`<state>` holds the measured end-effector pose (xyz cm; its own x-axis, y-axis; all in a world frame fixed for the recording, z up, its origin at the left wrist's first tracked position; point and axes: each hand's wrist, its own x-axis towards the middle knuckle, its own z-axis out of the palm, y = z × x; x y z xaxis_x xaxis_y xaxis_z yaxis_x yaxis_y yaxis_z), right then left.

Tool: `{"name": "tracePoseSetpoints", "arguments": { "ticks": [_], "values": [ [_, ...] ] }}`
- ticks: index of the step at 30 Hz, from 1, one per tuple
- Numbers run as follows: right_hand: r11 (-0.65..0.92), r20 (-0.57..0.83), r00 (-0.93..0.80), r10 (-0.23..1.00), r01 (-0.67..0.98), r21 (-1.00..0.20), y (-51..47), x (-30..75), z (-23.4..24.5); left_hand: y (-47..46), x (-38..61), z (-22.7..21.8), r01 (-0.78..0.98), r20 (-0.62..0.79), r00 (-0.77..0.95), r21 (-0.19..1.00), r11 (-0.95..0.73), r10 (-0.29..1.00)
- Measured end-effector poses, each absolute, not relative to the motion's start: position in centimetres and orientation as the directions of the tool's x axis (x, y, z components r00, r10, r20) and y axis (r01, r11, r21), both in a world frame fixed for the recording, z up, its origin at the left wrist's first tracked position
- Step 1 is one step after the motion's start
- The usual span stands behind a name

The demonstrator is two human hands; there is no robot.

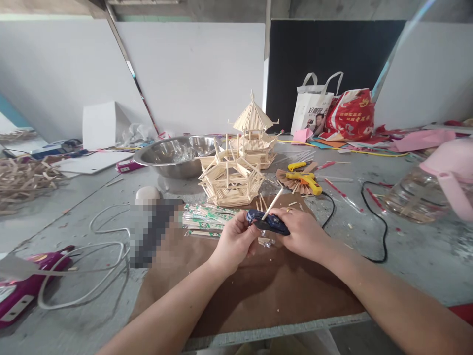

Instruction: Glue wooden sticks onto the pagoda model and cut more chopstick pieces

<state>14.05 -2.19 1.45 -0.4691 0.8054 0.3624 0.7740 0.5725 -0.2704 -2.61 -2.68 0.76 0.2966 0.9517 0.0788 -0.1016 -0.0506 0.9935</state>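
In the head view, my right hand (301,231) is closed around a dark blue hand tool (275,225) whose exact kind I cannot make out. A thin wooden stick (273,203) slants up across the tool. My left hand (238,239) is closed in a pinch at the stick's lower end, against the tool's left side; the fingers partly hide the grip. Just beyond my hands stands a lattice-like model built of wooden sticks (231,190). Wrapped chopsticks in green-printed clear sleeves (207,217) lie behind my left hand.
A brown sheet (236,301) covers the table under my hands. Behind are a steel bowl (173,165) and a stick pagoda (253,121). To the right are a yellow glue gun (306,181) with a black cord and a pink-lidded jug (417,192). A purple power strip (25,296) lies left.
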Motion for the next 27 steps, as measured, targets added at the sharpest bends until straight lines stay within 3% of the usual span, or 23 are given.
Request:
{"name": "tracePoseSetpoints", "arguments": {
  "ticks": [7,12,15,19,23,27],
  "values": [
    [0.489,0.342,-0.381,0.859,0.809,-0.326,-2.2,13.8,1.5,-2.7,-2.0,1.0,-0.102,0.065,0.239,0.994,-0.041,0.969],
    [0.349,0.233,-0.281,0.931,0.869,-0.349,-0.6,15.0,2.7,-2.2,-1.6,0.7,0.051,-0.024,0.236,0.999,0.012,0.971],
    [0.264,0.101,-0.245,0.964,0.857,-0.442,1.1,16.6,3.5,-1.8,-1.5,0.4,0.191,-0.069,0.277,0.981,0.016,0.958],
    [0.066,-0.179,-0.201,0.963,0.820,-0.568,3.0,18.3,3.2,-1.3,-1.3,0.1,0.393,-0.069,0.305,0.918,-0.060,0.950],
    [-0.175,-0.409,-0.098,0.907,0.796,-0.579,3.9,18.8,2.0,-0.8,-0.7,0.1,0.593,-0.055,0.330,0.789,-0.161,0.942],
    [-0.267,-0.501,-0.070,0.863,0.778,-0.569,4.1,18.7,1.8,-0.7,-0.4,-0.1,0.666,-0.012,0.386,0.696,-0.269,0.923]
  ]
}}
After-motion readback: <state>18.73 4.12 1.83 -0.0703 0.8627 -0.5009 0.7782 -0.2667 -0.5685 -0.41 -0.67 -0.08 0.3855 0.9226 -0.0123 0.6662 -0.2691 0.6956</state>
